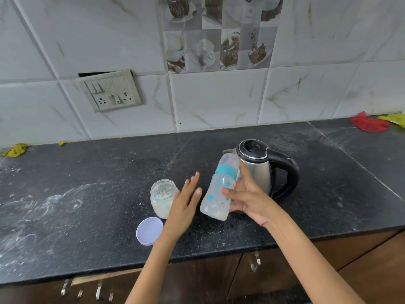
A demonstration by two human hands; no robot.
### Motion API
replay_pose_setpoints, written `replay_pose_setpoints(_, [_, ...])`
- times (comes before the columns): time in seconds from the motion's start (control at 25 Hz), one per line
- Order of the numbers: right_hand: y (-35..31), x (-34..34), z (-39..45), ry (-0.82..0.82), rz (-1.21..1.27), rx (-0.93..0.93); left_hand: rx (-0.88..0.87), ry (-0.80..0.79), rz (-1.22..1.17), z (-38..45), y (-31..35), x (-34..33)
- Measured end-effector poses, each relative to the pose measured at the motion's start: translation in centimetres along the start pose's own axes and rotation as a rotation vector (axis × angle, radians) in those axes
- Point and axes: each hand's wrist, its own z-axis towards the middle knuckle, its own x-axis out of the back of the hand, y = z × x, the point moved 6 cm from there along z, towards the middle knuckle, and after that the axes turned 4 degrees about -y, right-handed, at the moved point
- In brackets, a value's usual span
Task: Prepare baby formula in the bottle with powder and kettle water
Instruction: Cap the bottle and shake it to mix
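My right hand (245, 194) grips a clear baby bottle (217, 194) with a teal ring and cap on, holding it tilted above the black counter (98, 194). A little pale content sits at the bottle's bottom. My left hand (186, 205) is flat with straight fingers just left of the bottle, not touching it. An open glass jar of powder (161, 197) stands behind my left hand, with its lilac lid (149, 231) lying on the counter in front. The steel kettle (260, 167) with black lid and handle stands right behind the bottle.
White powder smears mark the counter's left side (43, 207). A red cloth (368, 123) and a yellow cloth (394, 119) lie at the back right, another yellow cloth (16, 149) at the back left. A switch panel (109, 91) hangs on the tiled wall. Cabinet handles (255, 262) are below the counter edge.
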Motion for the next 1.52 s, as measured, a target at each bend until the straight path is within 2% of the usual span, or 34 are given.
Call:
replay_pose_setpoints(0.08, [0.7, -0.3, -0.7, -0.012, 0.119, 0.017, 0.045, -0.089, 0.420, -1.7, -3.7, -3.3])
replay_pose_setpoints(0.12, [1.1, -0.6, -0.9, -0.008, 0.172, 0.030, 0.080, -0.137, 0.557, -2.4, -5.5, -4.8])
replay_pose_setpoints(0.2, [1.8, -1.0, -1.3, 0.047, 0.264, 0.042, 0.168, -0.196, 0.732, -4.0, -7.6, -6.7])
replay_pose_setpoints(0.28, [2.5, -1.4, -1.9, 0.071, 0.271, 0.012, 0.131, -0.181, 0.836, -5.1, -7.0, -7.9])
replay_pose_setpoints(0.44, [1.7, 0.1, -2.7, 0.164, 0.303, 0.062, 0.200, -0.106, 0.898, -5.7, -7.6, -8.5])
replay_pose_setpoints(0.52, [1.8, 0.2, -2.9, 0.162, 0.327, 0.047, 0.340, -0.184, 0.885, -5.6, -9.5, -9.0])
replay_pose_setpoints(0.6, [2.5, -0.1, -3.0, 0.141, 0.287, -0.002, 0.351, -0.203, 0.891, -5.4, -9.5, -9.1])
replay_pose_setpoints(0.72, [3.5, 0.1, -3.3, 0.222, 0.360, 0.025, 0.375, -0.188, 0.858, -5.4, -9.2, -9.0])
replay_pose_setpoints(0.88, [4.6, -1.2, -3.9, 0.167, 0.303, -0.015, 0.401, -0.165, 0.787, -5.5, -9.3, -8.9])
replay_pose_setpoints(1.0, [4.4, -0.2, -4.1, 0.287, 0.437, 0.047, 0.431, -0.209, 0.818, -5.2, -9.5, -9.0])
replay_pose_setpoints(1.12, [4.7, -1.1, -4.5, 0.233, 0.296, -0.033, 0.433, -0.180, 0.761, -5.5, -9.5, -9.0])
replay_pose_setpoints(1.2, [4.4, -0.6, -4.6, 0.267, 0.288, 0.015, 0.450, -0.187, 0.757, -5.4, -9.8, -8.8])
replay_pose_setpoints(1.28, [4.1, 0.1, -4.8, 0.342, 0.394, 0.068, 0.463, -0.218, 0.780, -5.2, -9.9, -8.9])
replay_pose_setpoints(1.44, [5.0, -1.3, -4.8, 0.255, 0.256, -0.037, 0.468, -0.200, 0.704, -5.3, -10.0, -8.7])
replay_pose_setpoints(1.52, [4.4, -0.3, -4.8, 0.342, 0.348, 0.034, 0.461, -0.218, 0.728, -5.1, -10.0, -8.8])
